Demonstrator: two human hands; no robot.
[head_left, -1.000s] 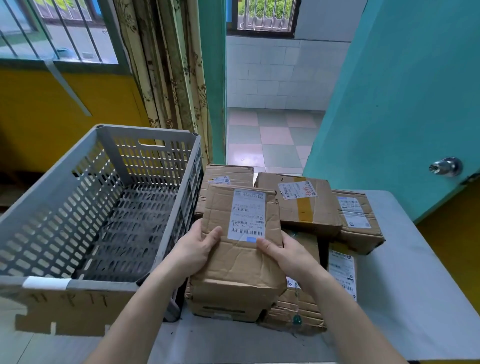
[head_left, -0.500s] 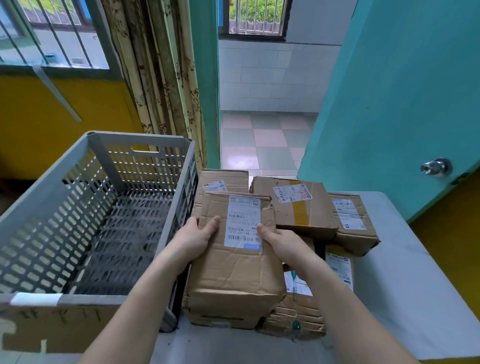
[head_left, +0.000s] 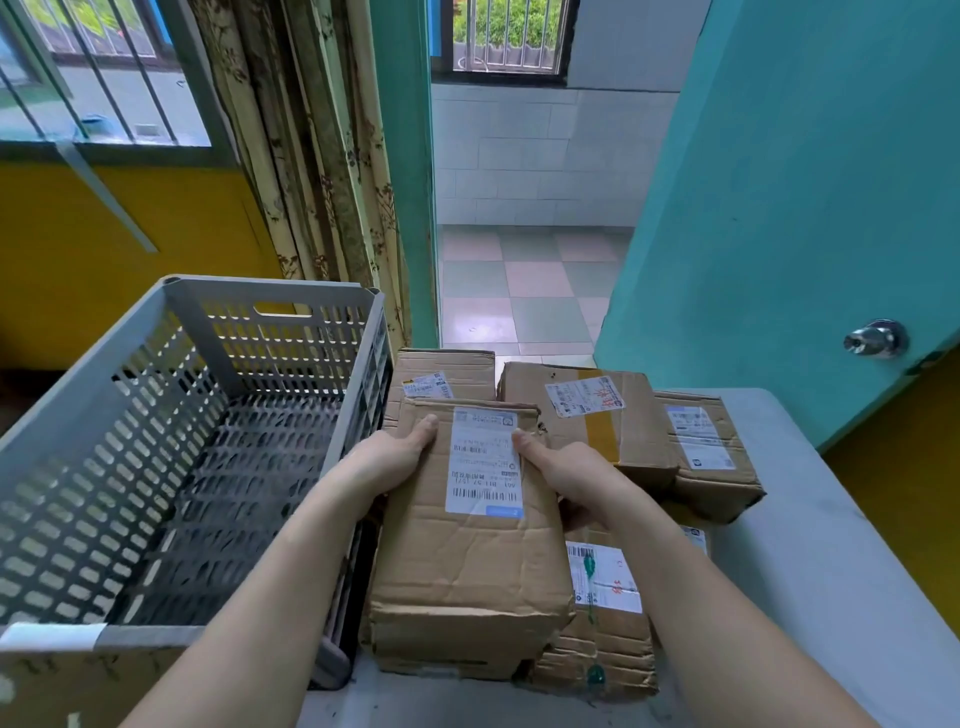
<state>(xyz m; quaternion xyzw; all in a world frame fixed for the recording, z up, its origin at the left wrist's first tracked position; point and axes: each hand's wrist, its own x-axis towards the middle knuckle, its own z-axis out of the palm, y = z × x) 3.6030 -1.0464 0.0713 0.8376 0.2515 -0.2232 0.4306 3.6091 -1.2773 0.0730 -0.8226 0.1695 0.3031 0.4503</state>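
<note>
A creased brown cardboard parcel (head_left: 467, 561) with a white shipping label lies on top of a pile of parcels, its far end tilted up. My left hand (head_left: 387, 460) grips its left edge with the thumb on top. My right hand (head_left: 566, 470) grips the right edge, thumb lying on the label. The fingers of both hands are hidden under the parcel. An empty grey perforated plastic crate (head_left: 171, 467) stands directly left of the pile.
Several other labelled parcels (head_left: 587, 410) lie behind, beneath and to the right on the pale table (head_left: 831, 571). A teal door (head_left: 805, 182) with a metal knob (head_left: 878, 339) stands open at the right. Ahead are a curtain (head_left: 311, 156) and a tiled floor.
Both hands have slid further up the parcel's sides and its far end has risen a little. The view has tipped slightly downward.
</note>
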